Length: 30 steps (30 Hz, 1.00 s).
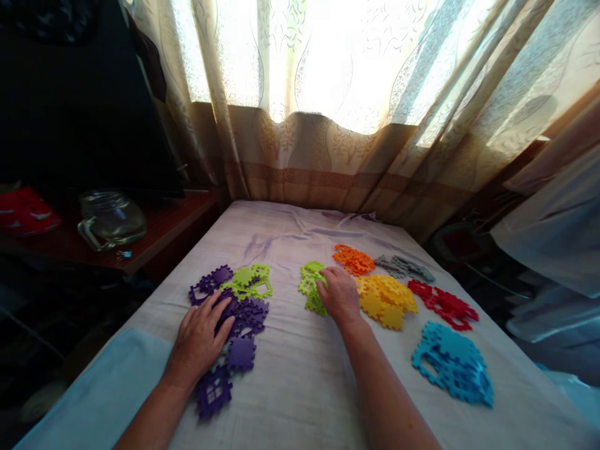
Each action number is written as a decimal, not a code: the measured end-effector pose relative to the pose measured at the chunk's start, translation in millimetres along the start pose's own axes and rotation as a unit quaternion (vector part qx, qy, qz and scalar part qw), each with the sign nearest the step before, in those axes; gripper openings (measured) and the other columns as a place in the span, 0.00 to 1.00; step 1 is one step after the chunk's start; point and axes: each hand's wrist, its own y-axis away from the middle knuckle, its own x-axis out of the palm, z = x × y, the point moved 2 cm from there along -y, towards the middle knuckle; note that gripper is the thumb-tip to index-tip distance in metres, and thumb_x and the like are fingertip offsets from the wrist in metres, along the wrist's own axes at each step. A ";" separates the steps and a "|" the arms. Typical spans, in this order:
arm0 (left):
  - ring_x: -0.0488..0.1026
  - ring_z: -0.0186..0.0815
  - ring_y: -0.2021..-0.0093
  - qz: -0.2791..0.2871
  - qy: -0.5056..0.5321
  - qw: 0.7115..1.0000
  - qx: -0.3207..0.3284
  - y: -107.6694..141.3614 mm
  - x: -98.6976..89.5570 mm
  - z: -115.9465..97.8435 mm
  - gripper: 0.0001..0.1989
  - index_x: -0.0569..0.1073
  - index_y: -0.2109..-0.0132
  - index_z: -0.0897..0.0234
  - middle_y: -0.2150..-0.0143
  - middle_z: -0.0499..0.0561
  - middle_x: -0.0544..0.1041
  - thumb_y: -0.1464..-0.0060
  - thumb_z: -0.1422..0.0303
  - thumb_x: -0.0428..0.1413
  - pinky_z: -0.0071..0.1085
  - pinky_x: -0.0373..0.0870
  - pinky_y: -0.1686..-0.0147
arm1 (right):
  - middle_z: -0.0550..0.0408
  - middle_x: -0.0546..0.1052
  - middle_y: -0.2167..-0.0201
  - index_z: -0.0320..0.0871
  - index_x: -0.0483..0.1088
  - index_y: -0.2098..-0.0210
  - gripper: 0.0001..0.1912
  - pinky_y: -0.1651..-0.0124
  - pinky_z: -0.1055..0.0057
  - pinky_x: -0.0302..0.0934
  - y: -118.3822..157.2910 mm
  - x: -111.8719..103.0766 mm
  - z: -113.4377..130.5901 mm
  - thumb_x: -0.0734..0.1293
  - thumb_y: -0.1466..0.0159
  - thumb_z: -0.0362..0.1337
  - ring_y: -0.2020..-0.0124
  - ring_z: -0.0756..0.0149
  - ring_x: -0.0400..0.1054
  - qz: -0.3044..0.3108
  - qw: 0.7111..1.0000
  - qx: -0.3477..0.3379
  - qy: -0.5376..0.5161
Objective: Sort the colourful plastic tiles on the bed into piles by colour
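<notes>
My left hand lies with fingers spread over a pile of purple interlocking plastic tiles, touching some of them. Lime-green tiles lie against the far side of that pile. A purple window-shaped tile sits at its near end. My right hand is at a second group of lime-green tiles, its fingers curled onto the right edge of the group. Whether the fingertips grip a tile is hard to see. Yellow tiles lie just right of this hand.
Orange tiles, grey tiles, red tiles and blue tiles lie in heaps on the right of the sheet-covered bed. A glass jug stands on the wooden table at left. Curtains hang behind.
</notes>
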 end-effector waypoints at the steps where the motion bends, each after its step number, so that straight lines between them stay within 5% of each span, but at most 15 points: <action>1: 0.69 0.45 0.42 -0.003 0.003 1.000 0.003 0.0 -0.2 -0.2 0.21 0.71 0.43 0.59 0.39 0.56 0.71 0.38 0.57 0.45 0.49 0.63 0.42 | 0.47 0.76 0.54 0.44 0.75 0.56 0.12 0.48 0.63 0.56 -1.8 0.6 9.8 0.63 0.36 0.35 0.52 0.57 0.65 -0.001 1.000 -0.015 -0.013; 7: 0.70 0.45 0.44 -0.032 0.027 0.999 0.002 -1.1 -4.7 -1.8 0.18 0.73 0.48 0.60 0.44 0.56 0.74 0.40 0.58 0.49 0.49 0.63 0.42 | 0.50 0.75 0.50 0.46 0.74 0.51 0.15 0.47 0.65 0.57 -19.1 21.4 101.8 0.64 0.35 0.40 0.49 0.60 0.65 0.079 0.982 -0.154 -0.080; 11: 0.71 0.45 0.48 -0.053 0.028 0.998 -0.009 -1.1 -7.4 -2.0 0.16 0.73 0.50 0.62 0.47 0.57 0.75 0.43 0.62 0.50 0.49 0.63 0.42 | 0.50 0.74 0.48 0.47 0.72 0.48 0.19 0.49 0.63 0.58 -26.1 37.9 140.1 0.66 0.37 0.45 0.48 0.57 0.64 0.134 0.970 -0.195 -0.062; 30: 0.71 0.46 0.46 -0.038 0.007 0.999 -0.007 -0.9 3.5 7.6 0.21 0.72 0.46 0.62 0.43 0.58 0.73 0.42 0.60 0.47 0.45 0.66 0.44 | 0.50 0.76 0.57 0.46 0.72 0.55 0.14 0.55 0.66 0.58 -27.3 45.6 139.0 0.65 0.39 0.43 0.55 0.60 0.69 0.144 0.985 -0.045 -0.082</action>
